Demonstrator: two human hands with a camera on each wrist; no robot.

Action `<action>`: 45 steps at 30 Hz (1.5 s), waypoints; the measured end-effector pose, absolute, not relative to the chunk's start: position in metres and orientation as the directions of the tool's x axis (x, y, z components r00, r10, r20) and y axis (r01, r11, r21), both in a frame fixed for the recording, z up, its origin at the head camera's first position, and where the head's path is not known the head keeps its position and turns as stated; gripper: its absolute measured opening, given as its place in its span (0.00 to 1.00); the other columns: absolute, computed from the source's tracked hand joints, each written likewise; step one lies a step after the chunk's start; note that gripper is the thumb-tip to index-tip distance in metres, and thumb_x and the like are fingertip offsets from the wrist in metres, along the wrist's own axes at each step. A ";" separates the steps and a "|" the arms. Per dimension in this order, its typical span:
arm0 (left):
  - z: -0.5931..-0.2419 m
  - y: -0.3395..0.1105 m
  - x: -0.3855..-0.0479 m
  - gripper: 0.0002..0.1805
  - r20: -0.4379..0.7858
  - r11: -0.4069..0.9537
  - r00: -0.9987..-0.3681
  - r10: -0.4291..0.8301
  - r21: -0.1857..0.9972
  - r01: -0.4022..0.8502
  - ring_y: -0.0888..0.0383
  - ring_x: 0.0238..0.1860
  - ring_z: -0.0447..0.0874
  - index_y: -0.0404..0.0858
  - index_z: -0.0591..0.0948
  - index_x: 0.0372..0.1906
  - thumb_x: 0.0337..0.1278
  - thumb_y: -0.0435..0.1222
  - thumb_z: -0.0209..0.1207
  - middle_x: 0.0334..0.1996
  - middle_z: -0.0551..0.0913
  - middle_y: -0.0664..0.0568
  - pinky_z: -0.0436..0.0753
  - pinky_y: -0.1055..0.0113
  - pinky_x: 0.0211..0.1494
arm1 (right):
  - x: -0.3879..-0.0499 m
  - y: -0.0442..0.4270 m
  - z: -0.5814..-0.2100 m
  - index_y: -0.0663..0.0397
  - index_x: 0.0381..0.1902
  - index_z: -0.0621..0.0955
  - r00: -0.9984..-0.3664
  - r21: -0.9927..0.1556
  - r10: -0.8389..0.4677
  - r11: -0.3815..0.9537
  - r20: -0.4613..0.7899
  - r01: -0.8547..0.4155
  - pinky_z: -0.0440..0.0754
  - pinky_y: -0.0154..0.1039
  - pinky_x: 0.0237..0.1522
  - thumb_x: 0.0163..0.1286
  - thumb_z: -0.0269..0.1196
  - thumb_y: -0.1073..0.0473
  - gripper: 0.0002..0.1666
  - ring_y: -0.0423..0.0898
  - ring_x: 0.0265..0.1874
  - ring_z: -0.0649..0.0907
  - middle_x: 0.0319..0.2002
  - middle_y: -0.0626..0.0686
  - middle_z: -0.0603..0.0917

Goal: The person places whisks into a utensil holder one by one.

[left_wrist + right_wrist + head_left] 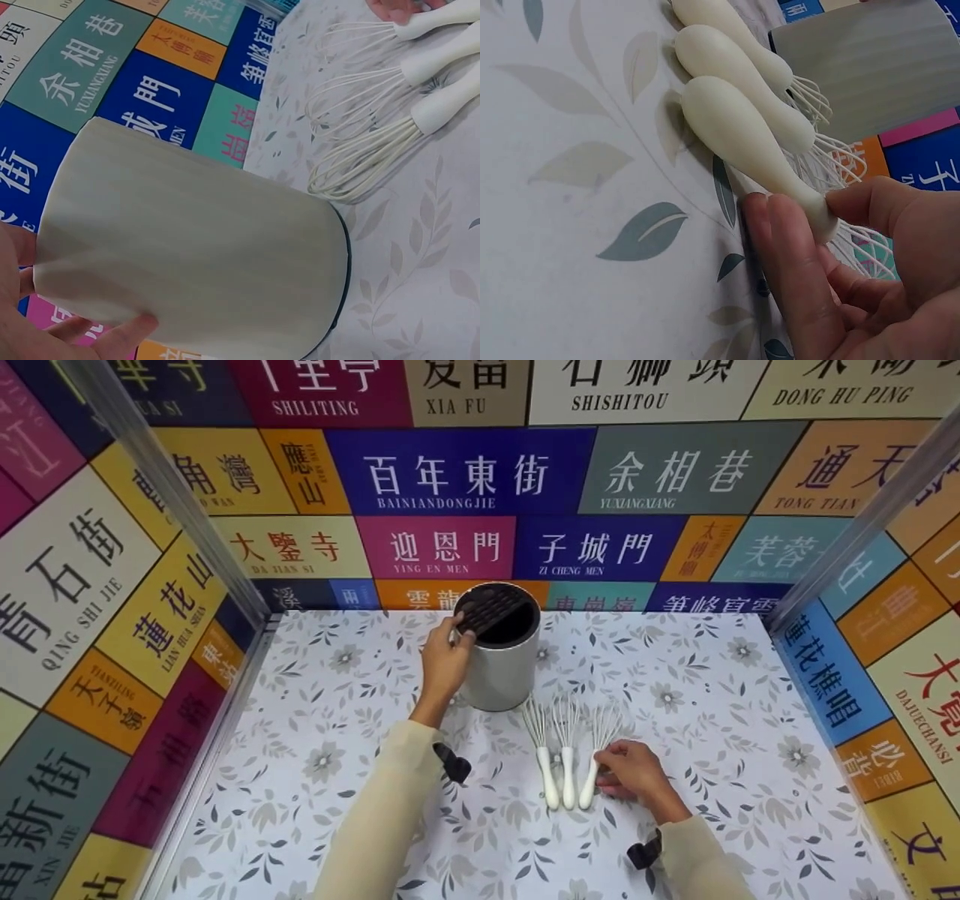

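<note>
At nine o'clock in the head view, the left panel of sign-like names (97,660) slants up beside the flower-and-leaf patterned tabletop (300,795). The pale left sleeve (379,810) reaches in from seven o'clock, with a black wrist strap (454,765) at its cuff. The left hand (441,664) grasps the container's top edge at about eight o'clock on the rim; the left wrist view shows digits against its side. The container (499,679), a pale grey upright cylinder, stands on the tabletop near the back panel of coloured names (457,472). Inside, dark ridged slats (487,607) show toward ten o'clock.

Three white whisks lie side by side at about five o'clock from the container, their wire heads nearest to it. The left whisk (547,769) points its wires between eleven and twelve; the middle whisk (568,772) points to twelve; the right whisk (589,781) points between twelve and one. The right hand (634,772) pinches the right whisk's neck between thumb and fingers, just below the wires; whether that whisk is lifted cannot be told. The right sleeve (701,855) comes in from five o'clock.
</note>
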State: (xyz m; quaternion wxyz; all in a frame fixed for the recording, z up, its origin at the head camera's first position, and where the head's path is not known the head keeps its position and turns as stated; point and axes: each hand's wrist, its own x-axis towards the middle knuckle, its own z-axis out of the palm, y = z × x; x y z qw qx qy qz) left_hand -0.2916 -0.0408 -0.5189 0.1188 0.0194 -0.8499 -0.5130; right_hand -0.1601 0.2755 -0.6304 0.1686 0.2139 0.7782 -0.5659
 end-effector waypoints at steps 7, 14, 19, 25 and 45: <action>-0.520 -0.041 -0.290 0.22 0.179 0.463 -0.972 -0.150 0.882 0.091 0.45 0.60 0.80 0.42 0.81 0.64 0.66 0.39 0.59 0.59 0.82 0.41 0.76 0.49 0.63 | -0.162 0.277 -0.628 0.59 0.48 0.77 -0.859 -0.826 0.120 0.237 -0.498 0.512 0.87 0.42 0.29 0.71 0.64 0.54 0.16 0.49 0.31 0.88 0.36 0.59 0.86; -0.520 -0.042 -0.291 0.23 0.167 0.468 -0.974 -0.151 0.880 0.079 0.46 0.56 0.79 0.44 0.81 0.64 0.66 0.40 0.59 0.57 0.82 0.42 0.75 0.49 0.62 | -0.171 0.272 -0.614 0.63 0.60 0.75 -0.883 -0.861 0.059 0.201 -0.465 0.467 0.88 0.44 0.35 0.72 0.63 0.53 0.25 0.49 0.35 0.89 0.45 0.59 0.85; -0.520 -0.043 -0.293 0.22 0.164 0.483 -0.974 -0.154 0.873 0.070 0.47 0.52 0.79 0.45 0.81 0.64 0.67 0.41 0.58 0.55 0.83 0.42 0.75 0.50 0.59 | -0.184 0.267 -0.599 0.63 0.64 0.72 -0.893 -0.879 0.031 0.163 -0.449 0.448 0.89 0.44 0.38 0.73 0.62 0.54 0.28 0.49 0.38 0.90 0.55 0.65 0.83; -0.521 -0.043 -0.294 0.23 0.181 0.492 -0.972 -0.149 0.867 0.086 0.46 0.56 0.80 0.44 0.81 0.64 0.66 0.41 0.58 0.56 0.83 0.41 0.75 0.49 0.62 | -0.199 0.259 -0.577 0.61 0.60 0.72 -0.904 -0.892 -0.001 0.160 -0.428 0.423 0.89 0.47 0.40 0.73 0.62 0.53 0.25 0.50 0.41 0.89 0.58 0.65 0.81; -0.520 -0.042 -0.294 0.22 0.196 0.486 -0.970 -0.145 0.868 0.103 0.45 0.58 0.80 0.42 0.81 0.64 0.66 0.39 0.59 0.59 0.82 0.41 0.75 0.48 0.63 | -0.259 0.225 -0.482 0.57 0.50 0.73 -0.986 -0.979 -0.022 0.120 -0.168 0.165 0.89 0.50 0.41 0.72 0.64 0.55 0.17 0.50 0.41 0.88 0.49 0.57 0.82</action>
